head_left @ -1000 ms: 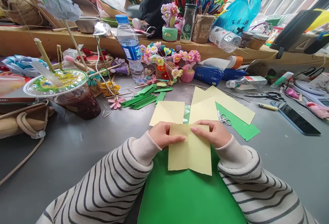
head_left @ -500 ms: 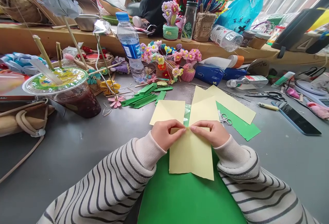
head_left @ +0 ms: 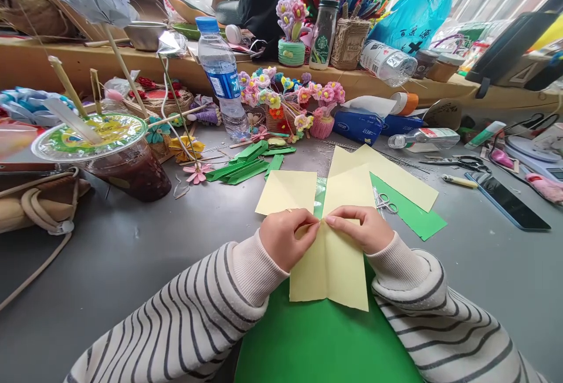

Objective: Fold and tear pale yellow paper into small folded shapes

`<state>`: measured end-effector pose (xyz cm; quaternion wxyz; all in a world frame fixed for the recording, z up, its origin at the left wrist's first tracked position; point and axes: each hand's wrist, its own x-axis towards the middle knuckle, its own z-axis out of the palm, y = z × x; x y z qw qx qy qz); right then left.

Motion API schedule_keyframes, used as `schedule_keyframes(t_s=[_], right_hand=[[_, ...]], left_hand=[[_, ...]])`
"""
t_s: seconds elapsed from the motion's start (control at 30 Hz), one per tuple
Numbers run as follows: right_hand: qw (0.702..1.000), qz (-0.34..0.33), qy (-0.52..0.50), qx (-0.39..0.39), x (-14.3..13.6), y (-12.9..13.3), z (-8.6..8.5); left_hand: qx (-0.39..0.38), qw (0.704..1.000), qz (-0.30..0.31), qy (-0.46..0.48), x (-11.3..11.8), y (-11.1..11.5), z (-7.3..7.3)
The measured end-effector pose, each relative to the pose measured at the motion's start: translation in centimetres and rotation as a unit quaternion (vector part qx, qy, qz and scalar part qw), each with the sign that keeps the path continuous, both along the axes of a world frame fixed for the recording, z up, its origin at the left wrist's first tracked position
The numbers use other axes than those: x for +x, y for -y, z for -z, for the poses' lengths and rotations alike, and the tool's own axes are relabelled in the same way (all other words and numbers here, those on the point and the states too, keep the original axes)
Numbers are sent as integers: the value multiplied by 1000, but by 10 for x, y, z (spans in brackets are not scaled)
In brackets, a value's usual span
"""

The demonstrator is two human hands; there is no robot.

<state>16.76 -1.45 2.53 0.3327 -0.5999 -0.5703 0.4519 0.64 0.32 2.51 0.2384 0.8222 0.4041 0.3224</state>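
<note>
left hand (head_left: 284, 241) and right hand (head_left: 365, 229): both pinch the top of the yellow paper (head_left: 329, 268) | paper lies on green sheet (head_left: 321, 336) | risk: a slip could make a crooked fold

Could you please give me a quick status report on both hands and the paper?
Left hand and right hand pinching yellow paper at its top edge. Paper creased, over green sheet. Small scissors beside right hand, apart.

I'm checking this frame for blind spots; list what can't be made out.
Head view only:
- Top edge of the yellow paper: hidden under the left hand and right hand, so each grip is unclear.
- Green sheet: cut off by the bottom edge.
- Small scissors: too small for detail.
</note>
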Motion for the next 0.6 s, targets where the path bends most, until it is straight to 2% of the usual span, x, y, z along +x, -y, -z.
schedule_keyframes(t_s=[0.17, 0.4, 0.6], right_hand=[[1000, 1, 0, 9, -2, 1, -1], [997, 5, 50, 56, -6, 4, -3], [994, 3, 78, 70, -11, 8, -4]], left_hand=[[22, 1000, -19, -5, 0, 4, -1], [-61, 995, -32, -72, -3, 1, -8], [45, 976, -74, -201, 4, 14, -12]])
